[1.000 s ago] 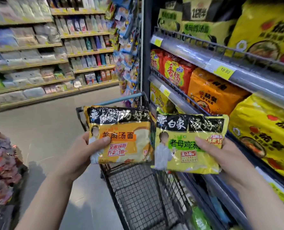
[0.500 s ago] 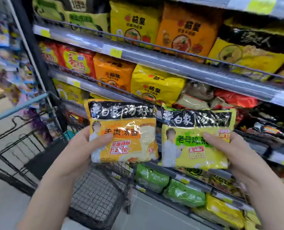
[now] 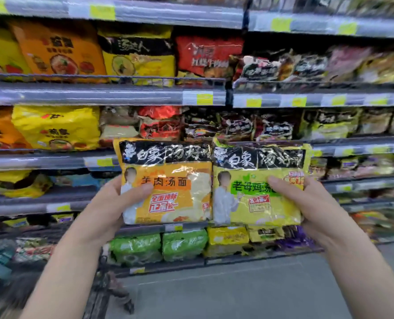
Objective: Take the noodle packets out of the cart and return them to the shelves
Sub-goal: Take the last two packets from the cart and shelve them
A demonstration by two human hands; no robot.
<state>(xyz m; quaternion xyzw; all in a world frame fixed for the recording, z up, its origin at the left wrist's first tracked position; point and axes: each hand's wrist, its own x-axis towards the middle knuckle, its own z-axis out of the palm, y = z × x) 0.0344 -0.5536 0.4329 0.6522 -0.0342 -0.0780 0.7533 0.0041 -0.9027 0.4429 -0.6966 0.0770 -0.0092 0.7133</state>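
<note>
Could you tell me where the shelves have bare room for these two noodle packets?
On the second shelf, a dark gap seems free above the black packets, right of the red pack. Elsewhere, as at the green packs, rows look packed.

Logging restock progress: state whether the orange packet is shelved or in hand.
In hand: the left hand grips the orange packet upright before the shelves.

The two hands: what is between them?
In the head view, two noodle packets side by side: the orange packet in the left hand, the yellow packet in the right hand, edges touching.
</note>
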